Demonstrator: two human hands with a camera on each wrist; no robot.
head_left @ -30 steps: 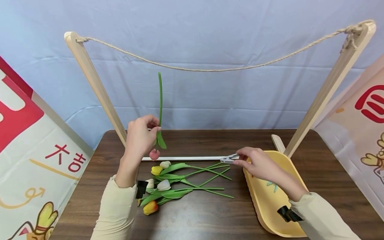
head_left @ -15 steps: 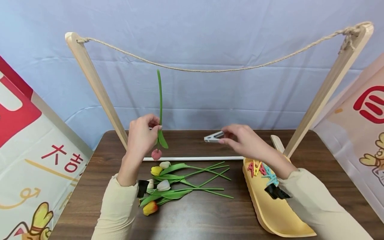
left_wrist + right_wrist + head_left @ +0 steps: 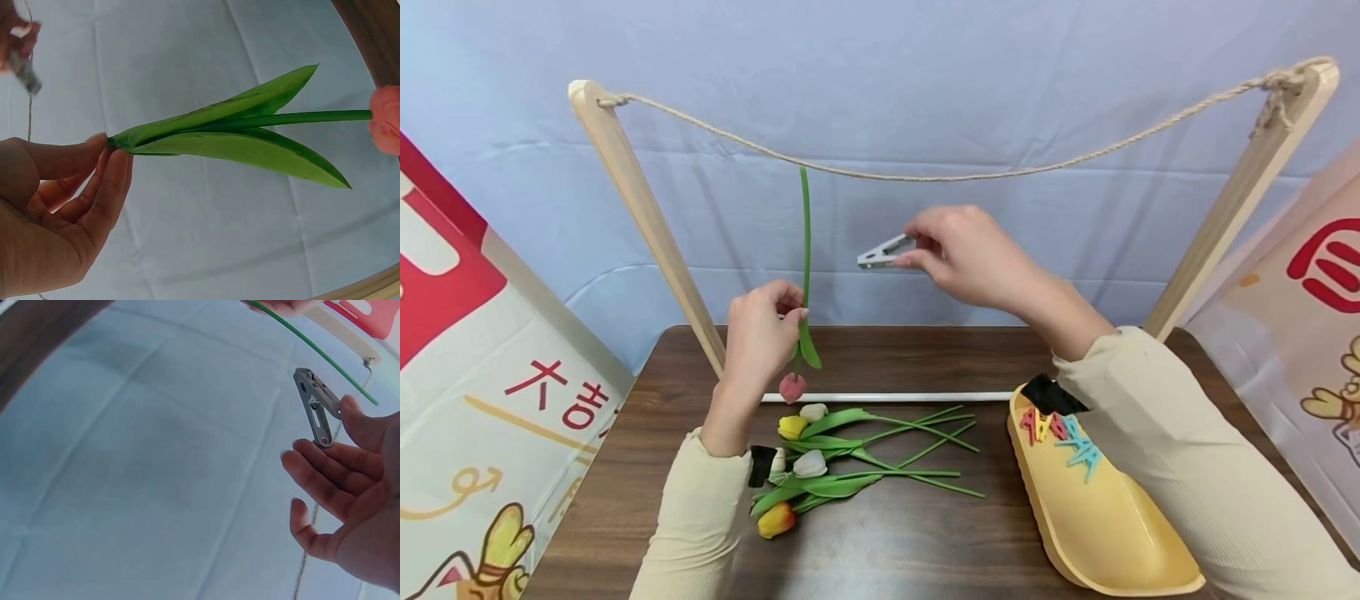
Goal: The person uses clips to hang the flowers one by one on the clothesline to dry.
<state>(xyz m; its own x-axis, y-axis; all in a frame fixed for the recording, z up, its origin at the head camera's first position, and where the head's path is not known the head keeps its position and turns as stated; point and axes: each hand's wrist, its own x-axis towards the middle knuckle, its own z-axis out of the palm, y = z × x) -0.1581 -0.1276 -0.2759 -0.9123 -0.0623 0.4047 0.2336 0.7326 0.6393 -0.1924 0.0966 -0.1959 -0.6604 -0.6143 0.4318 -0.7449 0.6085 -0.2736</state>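
Pinching upside-down tulip (image 3: 802,275), left hand (image 3: 758,337) keeps stem vertical, bloom down; right-wrist view alone shows right hand (image 3: 962,250) pinching metal clip (image 3: 316,406), jaws pointing left.

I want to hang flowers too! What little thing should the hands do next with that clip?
Probably carry the metal clip in the right hand up and left to the stem tip, which reaches the rope. The left hand holds the pink tulip upside down there, and the clip is beside the stem, below the rope.
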